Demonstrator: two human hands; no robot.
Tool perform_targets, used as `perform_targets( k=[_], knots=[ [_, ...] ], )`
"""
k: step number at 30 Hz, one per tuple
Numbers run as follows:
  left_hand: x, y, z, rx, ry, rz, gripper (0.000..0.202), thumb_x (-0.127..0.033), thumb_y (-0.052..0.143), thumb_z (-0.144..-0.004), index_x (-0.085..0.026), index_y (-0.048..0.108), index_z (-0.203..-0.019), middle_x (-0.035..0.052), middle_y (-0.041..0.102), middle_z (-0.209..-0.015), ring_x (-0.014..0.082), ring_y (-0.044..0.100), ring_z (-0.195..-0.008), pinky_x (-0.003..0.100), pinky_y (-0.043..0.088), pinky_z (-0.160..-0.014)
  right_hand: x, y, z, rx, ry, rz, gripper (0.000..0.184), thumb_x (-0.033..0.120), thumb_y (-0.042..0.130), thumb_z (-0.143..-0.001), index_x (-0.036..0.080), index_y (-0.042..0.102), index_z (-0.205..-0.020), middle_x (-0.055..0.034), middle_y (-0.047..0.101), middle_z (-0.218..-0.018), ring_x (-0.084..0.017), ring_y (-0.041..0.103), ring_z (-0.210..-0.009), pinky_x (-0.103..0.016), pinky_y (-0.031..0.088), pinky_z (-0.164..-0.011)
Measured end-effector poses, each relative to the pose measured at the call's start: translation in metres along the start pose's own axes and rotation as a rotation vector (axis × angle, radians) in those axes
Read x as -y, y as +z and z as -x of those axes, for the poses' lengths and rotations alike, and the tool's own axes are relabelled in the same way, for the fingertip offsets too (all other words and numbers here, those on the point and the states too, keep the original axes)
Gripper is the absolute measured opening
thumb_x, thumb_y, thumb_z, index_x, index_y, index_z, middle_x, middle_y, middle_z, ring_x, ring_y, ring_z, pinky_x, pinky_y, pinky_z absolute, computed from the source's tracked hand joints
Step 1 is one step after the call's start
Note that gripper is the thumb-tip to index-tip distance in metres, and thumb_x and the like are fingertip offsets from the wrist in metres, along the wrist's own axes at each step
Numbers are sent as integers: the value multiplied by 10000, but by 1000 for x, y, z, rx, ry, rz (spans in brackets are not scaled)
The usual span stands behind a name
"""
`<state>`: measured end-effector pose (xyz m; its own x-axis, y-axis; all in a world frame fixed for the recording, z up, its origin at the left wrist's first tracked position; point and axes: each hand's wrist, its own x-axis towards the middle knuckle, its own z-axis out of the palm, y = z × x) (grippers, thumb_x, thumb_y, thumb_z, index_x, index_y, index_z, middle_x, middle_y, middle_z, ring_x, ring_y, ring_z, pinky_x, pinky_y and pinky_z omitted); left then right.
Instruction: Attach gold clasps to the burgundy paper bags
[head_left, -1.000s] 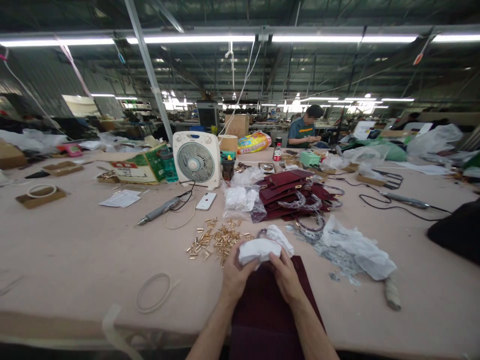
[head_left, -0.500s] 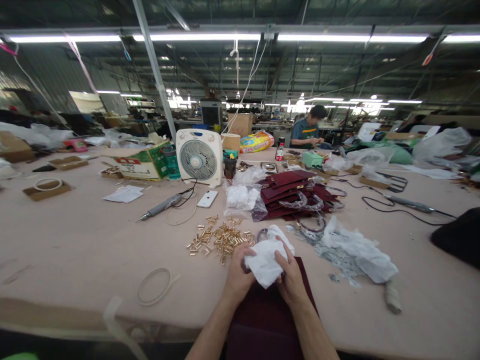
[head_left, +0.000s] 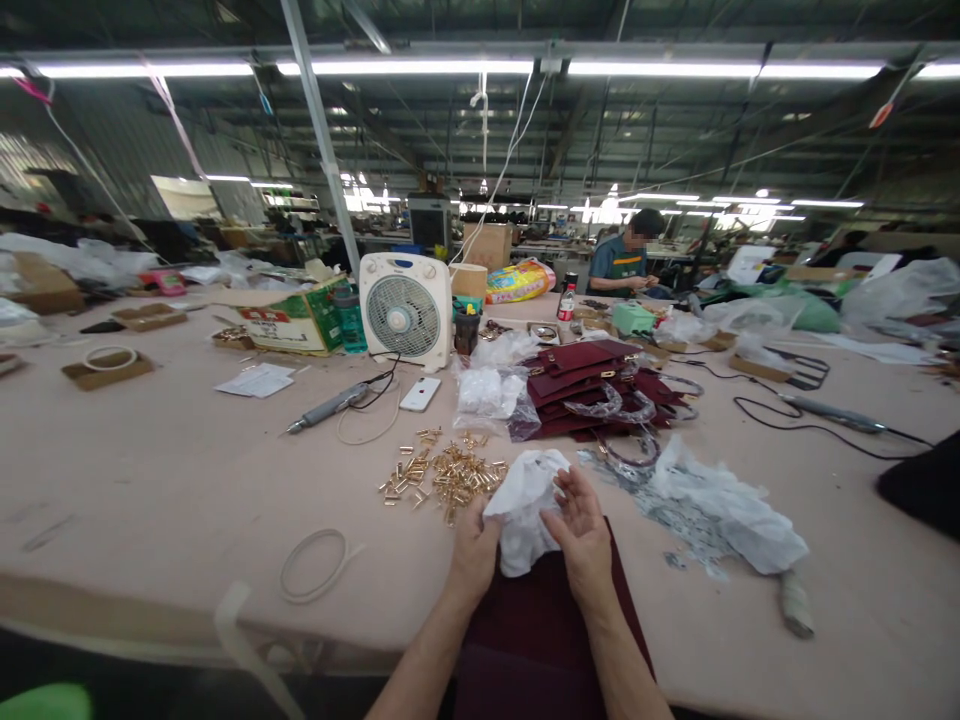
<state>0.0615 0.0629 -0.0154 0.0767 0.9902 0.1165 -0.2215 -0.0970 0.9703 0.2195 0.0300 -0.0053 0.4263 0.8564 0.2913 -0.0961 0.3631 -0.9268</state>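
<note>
A crumpled thin white sheet (head_left: 525, 520), paper or cloth, I cannot tell which, is between my hands. My left hand (head_left: 475, 555) pinches its left edge between thumb and fingers. On the other side my right hand (head_left: 583, 540) has its fingers spread and its thumb beside the sheet. Below both hands lies a dark burgundy bag (head_left: 536, 640), partly covered by my forearms and reaching past the table's front edge. A heap of small gold metal fittings (head_left: 461, 478) is just beyond my left hand.
Burgundy bags (head_left: 577, 375) with wrapped handles are stacked ahead. A white fan (head_left: 405, 310), a phone (head_left: 420, 394) and an electric screwdriver (head_left: 326, 408) stand or lie to the left. Crumpled plastic (head_left: 731, 510) lies right. A co-worker (head_left: 626, 258) sits across the table.
The white sheet has been spread and turned, now hanging lower. My right hand's fingers have opened away from it, while my left hand keeps its hold. The view has shifted slightly.
</note>
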Motion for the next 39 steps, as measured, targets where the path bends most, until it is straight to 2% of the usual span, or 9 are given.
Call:
perform_targets(
  k=[5, 10, 13, 17, 21, 25, 28, 31, 39],
  knots=[
    [0, 1, -3, -75, -75, 164, 349, -468, 740, -803, -176, 680, -985, 20, 717, -834, 180, 638, -743, 273, 512, -700, -6, 5, 5, 104, -126, 500, 638, 436, 800, -832, 243, 614, -1411, -117, 613, -1449, -329, 538, -1368, -502, 386, -1193],
    [-1, 2, -2, -114, -90, 249, 290, -392, 791, -742, -183, 677, -909, -14, 704, -755, 145, 614, -655, 260, 511, -677, -4, 10, 10, 177, -116, 600, 358, 342, 632, -915, 202, 716, -1233, -102, 745, -1221, -287, 682, -1128, -386, 514, -1006],
    [-1, 2, -2, -107, -70, 269, 306, -371, 797, -749, -187, 687, -968, 15, 750, -867, 171, 667, -745, 296, 541, -756, -4, 8, 8, 138, -56, 593, 342, 308, 528, -927, 204, 760, -1155, -81, 782, -1117, -271, 709, -1024, -353, 528, -917],
    [-5, 0, -3, -74, 15, 185, 435, -368, 853, -697, -179, 690, -1054, 83, 776, -1037, 239, 720, -921, 342, 557, -865, -6, -1, 1, -38, 88, 485, 369, 386, 571, -887, 196, 797, -1108, -80, 801, -1080, -296, 708, -1059, -361, 523, -926],
    [-14, 0, 0, 58, 40, -7, 659, -236, 943, -536, -190, 661, -1130, 86, 781, -1067, 251, 733, -928, 327, 572, -835, -17, -10, -6, -164, 239, 167, 399, 409, 700, -773, 190, 802, -1091, -71, 808, -1028, -287, 720, -1008, -345, 550, -849],
    [-16, 2, 3, 122, 62, -128, 590, -194, 885, -616, -187, 695, -1174, 99, 776, -1139, 260, 728, -1003, 319, 568, -861, -26, -17, -8, -265, 350, -205, 488, 391, 813, -677, 205, 780, -1127, -49, 812, -936, -232, 742, -858, -295, 575, -742],
    [-14, 2, 1, 175, 51, -81, 419, -216, 815, -710, -172, 764, -1123, 108, 785, -1138, 281, 717, -1073, 353, 558, -936, -26, -19, -8, -216, 408, -348, 511, 354, 860, -649, 222, 771, -1134, -34, 811, -900, -200, 732, -731, -272, 584, -653],
    [-15, 0, -10, 191, 0, -14, 277, -276, 783, -756, -146, 810, -999, 106, 811, -987, 276, 741, -938, 360, 584, -840, -22, -19, -7, -97, 449, -426, 535, 338, 872, -665, 246, 755, -1179, -19, 810, -927, -199, 732, -718, -279, 603, -642],
    [-50, -22, -82, 80, 117, -40, 264, -306, 772, -724, -152, 818, -934, 71, 808, -873, 248, 726, -827, 342, 581, -773, -17, -4, -5, -79, 431, -420, 422, 401, 895, -744, 296, 767, -1132, -3, 780, -1191, -201, 722, -1096, -291, 596, -922]
  ],
)
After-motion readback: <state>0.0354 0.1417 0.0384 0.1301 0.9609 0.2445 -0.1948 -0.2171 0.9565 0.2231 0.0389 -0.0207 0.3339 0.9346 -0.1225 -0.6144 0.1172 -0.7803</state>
